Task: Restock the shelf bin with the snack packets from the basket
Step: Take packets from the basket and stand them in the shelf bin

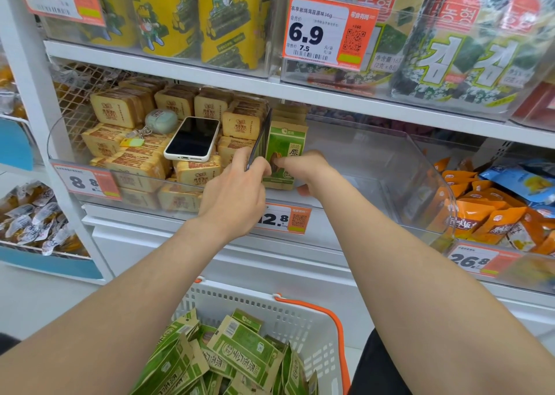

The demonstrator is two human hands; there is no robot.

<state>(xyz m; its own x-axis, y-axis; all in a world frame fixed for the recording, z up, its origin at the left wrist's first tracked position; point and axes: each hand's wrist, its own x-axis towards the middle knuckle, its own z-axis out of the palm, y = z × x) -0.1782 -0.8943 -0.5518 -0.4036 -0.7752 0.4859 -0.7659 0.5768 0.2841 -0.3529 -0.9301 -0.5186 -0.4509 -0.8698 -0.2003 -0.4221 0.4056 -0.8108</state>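
Note:
A row of green snack packets [287, 148] stands upright at the left end of a clear plastic shelf bin [420, 178]. My left hand [237, 196] grips the dark divider [260, 142] on the packets' left side. My right hand [303, 166] reaches into the bin and pinches the front packet, its fingertips partly hidden behind it. Below, a white basket [300, 316] with orange handles holds several more green packets [240, 352] in a loose heap.
The neighbouring bin on the left holds tan snack packs [120, 109], with a phone [192, 138] and a keyring pouch [160, 121] lying on top. Orange and blue packets [492, 214] fill the bin to the right. Seaweed bags and yellow cans sit on the shelf above.

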